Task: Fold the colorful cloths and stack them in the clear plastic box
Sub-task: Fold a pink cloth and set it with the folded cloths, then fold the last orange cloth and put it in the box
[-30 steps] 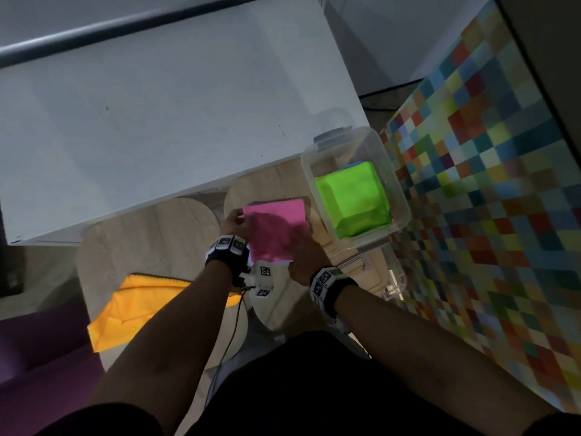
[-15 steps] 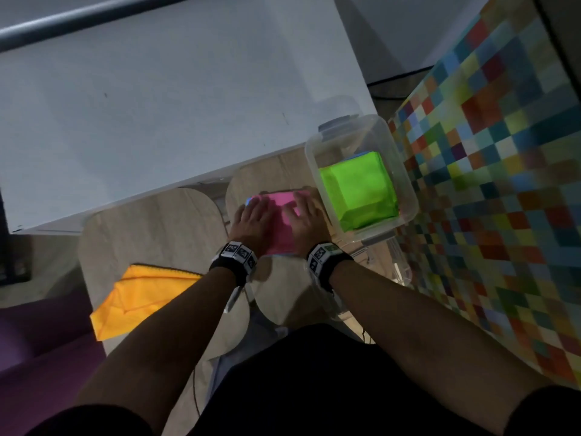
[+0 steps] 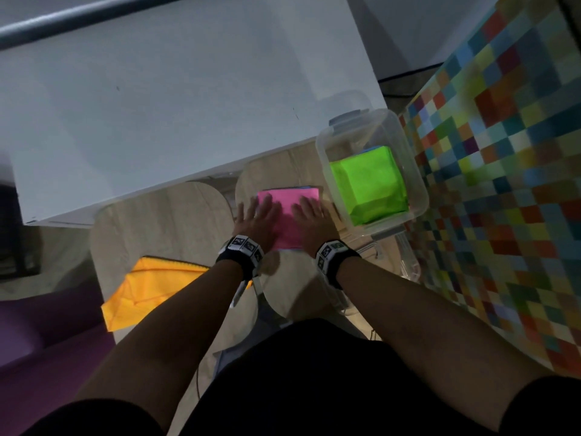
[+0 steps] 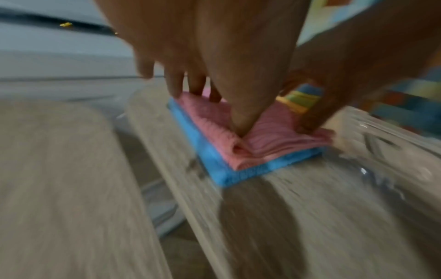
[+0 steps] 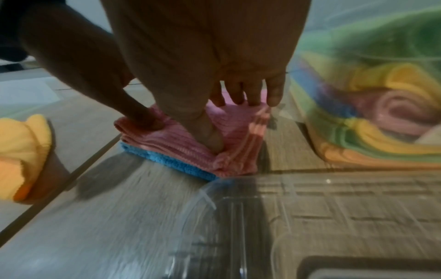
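Observation:
A folded pink cloth (image 3: 287,212) lies on a wooden stool top (image 3: 289,278), with a folded blue cloth (image 4: 214,162) under it. My left hand (image 3: 256,215) and right hand (image 3: 309,215) lie flat on the pink cloth (image 5: 190,145), fingers straight, pressing it down. Just to the right stands the clear plastic box (image 3: 418,196), with a bright green folded cloth (image 3: 367,184) on top of several stacked cloths. An orange cloth (image 3: 147,291) lies loosely on the left stool.
A white table (image 3: 173,105) runs along the far side. A bright checkered surface (image 3: 503,184) fills the right. The box's clear lid (image 5: 262,226) lies near the front of the stool. A purple seat (image 3: 31,341) is at the lower left.
The pink cloth was held up in both hands, then laid down on the stool. Both hands have flattened onto it and now press it a little farther forward.

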Tool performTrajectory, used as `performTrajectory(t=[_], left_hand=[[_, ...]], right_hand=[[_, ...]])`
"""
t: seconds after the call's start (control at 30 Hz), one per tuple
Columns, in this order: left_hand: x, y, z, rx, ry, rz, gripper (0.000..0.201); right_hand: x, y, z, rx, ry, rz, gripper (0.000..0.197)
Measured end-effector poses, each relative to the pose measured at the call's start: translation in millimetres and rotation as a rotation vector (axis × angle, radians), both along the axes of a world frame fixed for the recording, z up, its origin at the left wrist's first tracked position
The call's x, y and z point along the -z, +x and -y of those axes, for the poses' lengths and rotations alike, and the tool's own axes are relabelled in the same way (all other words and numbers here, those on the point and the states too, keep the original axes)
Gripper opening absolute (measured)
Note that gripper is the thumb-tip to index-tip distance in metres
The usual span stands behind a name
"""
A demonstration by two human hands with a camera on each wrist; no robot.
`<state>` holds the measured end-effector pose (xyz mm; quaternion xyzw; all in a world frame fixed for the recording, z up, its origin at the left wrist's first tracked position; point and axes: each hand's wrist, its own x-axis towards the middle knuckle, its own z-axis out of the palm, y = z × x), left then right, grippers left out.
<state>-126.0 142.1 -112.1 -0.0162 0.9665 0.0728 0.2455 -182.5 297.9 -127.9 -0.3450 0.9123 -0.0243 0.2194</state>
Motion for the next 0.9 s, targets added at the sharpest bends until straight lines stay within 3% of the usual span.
performTrajectory(t=[0.13, 0.27, 0.4, 0.5, 0.67, 0.77, 0.9], left_hand=[[2.5, 17.3, 7.7, -0.163, -0.061, 0.114, 0.075], [-8.1, 44.4, 34.4, -0.207, -0.113, 0.147, 0.085], [-20.7, 82.5, 69.2, -0.413, -0.047, -0.066, 0.061], [-22.3, 123.2, 96.2, -0.581, -0.046, -0.102, 0.049], [-17.9, 187.5, 138.2, -0.763, 0.006, 0.05, 0.043], [-14.6, 219.0, 156.0, -0.775, 0.062, 0.146, 0.041], [-10.5, 244.3, 172.5, -0.76, 0.165, 0.173, 0.047]], right_hand=[[5.3, -2.3, -6.0, 0.106, 0.049, 0.039, 0.044], [-23.0, 3.4, 5.6, 0.188, 0.084, -0.032, 0.053], [-39.1, 22.0, 24.8, 0.098, -0.008, -0.006, 0.058], [-48.5, 45.4, 45.5, 0.004, -0.02, 0.059, 0.068], [-50.7, 93.4, 81.2, -0.089, -0.066, 0.08, 0.055], [-49.4, 118.6, 96.8, -0.121, -0.014, 0.156, 0.045], [-37.9, 146.7, 117.4, -0.174, 0.103, 0.318, 0.05]])
